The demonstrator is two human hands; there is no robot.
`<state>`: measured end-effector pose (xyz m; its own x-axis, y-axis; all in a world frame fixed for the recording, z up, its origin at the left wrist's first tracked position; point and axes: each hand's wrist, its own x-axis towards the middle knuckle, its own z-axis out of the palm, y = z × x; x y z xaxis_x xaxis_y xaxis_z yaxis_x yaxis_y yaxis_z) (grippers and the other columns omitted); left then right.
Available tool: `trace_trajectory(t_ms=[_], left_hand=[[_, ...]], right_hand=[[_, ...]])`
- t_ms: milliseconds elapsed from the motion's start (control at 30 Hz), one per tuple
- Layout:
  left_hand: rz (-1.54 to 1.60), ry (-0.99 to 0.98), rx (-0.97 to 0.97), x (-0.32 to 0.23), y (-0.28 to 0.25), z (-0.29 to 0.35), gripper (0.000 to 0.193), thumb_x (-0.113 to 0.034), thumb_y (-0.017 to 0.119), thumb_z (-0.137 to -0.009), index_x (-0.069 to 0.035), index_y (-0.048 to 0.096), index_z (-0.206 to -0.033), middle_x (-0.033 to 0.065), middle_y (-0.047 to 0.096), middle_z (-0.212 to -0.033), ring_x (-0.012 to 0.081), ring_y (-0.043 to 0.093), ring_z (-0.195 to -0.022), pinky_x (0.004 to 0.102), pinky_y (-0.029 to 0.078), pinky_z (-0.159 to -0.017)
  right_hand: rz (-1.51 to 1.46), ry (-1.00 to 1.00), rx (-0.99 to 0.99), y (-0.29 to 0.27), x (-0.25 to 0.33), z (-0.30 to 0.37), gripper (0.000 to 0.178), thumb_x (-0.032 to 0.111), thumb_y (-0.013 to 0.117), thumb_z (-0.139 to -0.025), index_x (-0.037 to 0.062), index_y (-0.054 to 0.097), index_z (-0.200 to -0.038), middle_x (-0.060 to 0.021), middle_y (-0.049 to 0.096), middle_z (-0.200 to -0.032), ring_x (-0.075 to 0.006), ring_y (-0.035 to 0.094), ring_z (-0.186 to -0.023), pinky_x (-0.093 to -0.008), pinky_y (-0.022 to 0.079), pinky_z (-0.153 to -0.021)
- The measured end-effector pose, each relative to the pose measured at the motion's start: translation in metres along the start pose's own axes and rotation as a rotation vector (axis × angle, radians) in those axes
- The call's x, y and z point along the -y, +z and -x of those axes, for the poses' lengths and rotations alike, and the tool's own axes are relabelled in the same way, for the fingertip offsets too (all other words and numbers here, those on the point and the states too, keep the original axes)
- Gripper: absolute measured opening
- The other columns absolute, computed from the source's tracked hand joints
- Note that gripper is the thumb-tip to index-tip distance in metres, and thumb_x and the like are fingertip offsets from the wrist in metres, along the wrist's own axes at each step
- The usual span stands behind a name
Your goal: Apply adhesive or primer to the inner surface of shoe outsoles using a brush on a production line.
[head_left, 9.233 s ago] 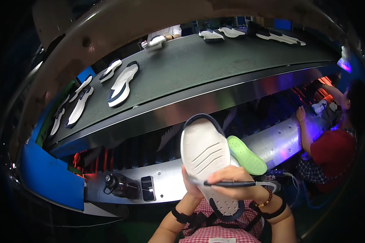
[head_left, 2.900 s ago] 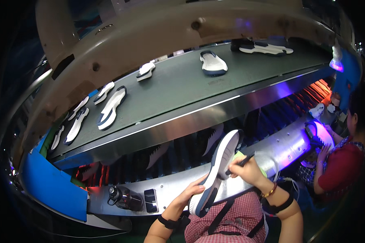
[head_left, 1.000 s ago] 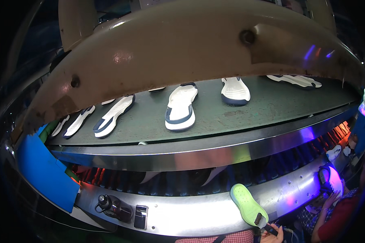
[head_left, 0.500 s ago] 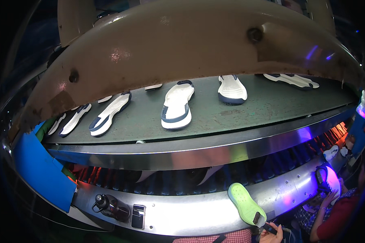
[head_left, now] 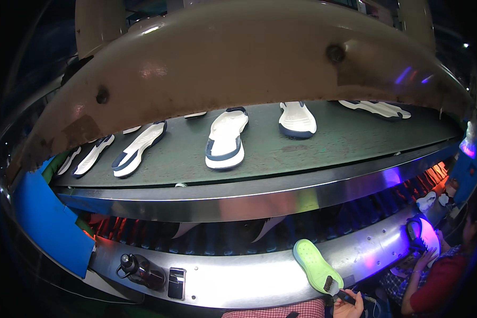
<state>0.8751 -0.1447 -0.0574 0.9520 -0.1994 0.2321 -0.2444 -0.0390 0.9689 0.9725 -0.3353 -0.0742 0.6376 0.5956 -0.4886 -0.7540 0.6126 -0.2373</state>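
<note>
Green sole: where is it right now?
In the head view, right of centre and low, the green sole lies on the metal ledge; the right hand holds a brush at its near end.

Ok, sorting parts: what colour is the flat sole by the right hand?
Light yellow-green: the flat sole shows best in the head view.

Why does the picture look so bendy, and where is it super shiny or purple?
In the head view, the fisheye lens curves the rail; the same head view shows white glare on the ledge, left of the green sole, and purple light toward the ledge's right end.
</note>
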Motion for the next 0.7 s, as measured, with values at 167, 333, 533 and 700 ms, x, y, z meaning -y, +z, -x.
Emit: trace_trajectory(t_ms=[167, 333, 533, 700], left_hand=[[-0.033, 0.056, -0.013, 0.002, 0.011, -0.017, 0.032, -0.02, 0.05, -0.087, 0.001, 0.054, -0.11, 0.0106, 0.054, -0.113, 0.0244, 0.049, -0.108, 0.0353, 0.035, -0.097], [-0.066, 0.102, -0.018, 0.004, 0.018, -0.031, 0.031, -0.019, 0.05, -0.086, 0.001, 0.054, -0.109, 0.0106, 0.054, -0.112, 0.0244, 0.049, -0.108, 0.0353, 0.035, -0.097], [-0.107, 0.153, -0.032, 0.006, 0.029, -0.05, 0.031, -0.019, 0.051, -0.085, 0.001, 0.054, -0.108, 0.0105, 0.054, -0.112, 0.0245, 0.049, -0.108, 0.0353, 0.035, -0.096], [-0.135, 0.195, -0.036, 0.008, 0.039, -0.064, 0.03, -0.018, 0.052, -0.085, 0.001, 0.055, -0.108, 0.0105, 0.055, -0.111, 0.0245, 0.049, -0.108, 0.0352, 0.036, -0.096]], right_hand=[[0.033, 0.001, 0.013, -0.011, 0.002, -0.005, 0.025, 0.022, 0.046, -0.091, -0.0012, 0.055, -0.097, -0.0138, 0.059, -0.09, -0.0274, 0.055, -0.092, -0.0359, 0.047, -0.078], [0.104, -0.014, -0.026, -0.001, 0.003, -0.003, 0.027, 0.022, 0.045, -0.091, -0.0019, 0.053, -0.102, -0.0122, 0.059, -0.088, -0.0253, 0.055, -0.09, -0.034, 0.047, -0.076], [0.084, -0.008, -0.016, 0.003, 0.003, 0.001, 0.03, 0.021, 0.045, -0.09, -0.0022, 0.052, -0.108, -0.0112, 0.06, -0.087, -0.023, 0.055, -0.087, -0.0319, 0.046, -0.075], [0.047, 0.014, 0.003, 0.0, 0.006, 0.001, 0.03, 0.02, 0.045, -0.09, -0.0027, 0.052, -0.109, -0.0116, 0.06, -0.088, -0.0225, 0.055, -0.088, -0.0315, 0.046, -0.076]])
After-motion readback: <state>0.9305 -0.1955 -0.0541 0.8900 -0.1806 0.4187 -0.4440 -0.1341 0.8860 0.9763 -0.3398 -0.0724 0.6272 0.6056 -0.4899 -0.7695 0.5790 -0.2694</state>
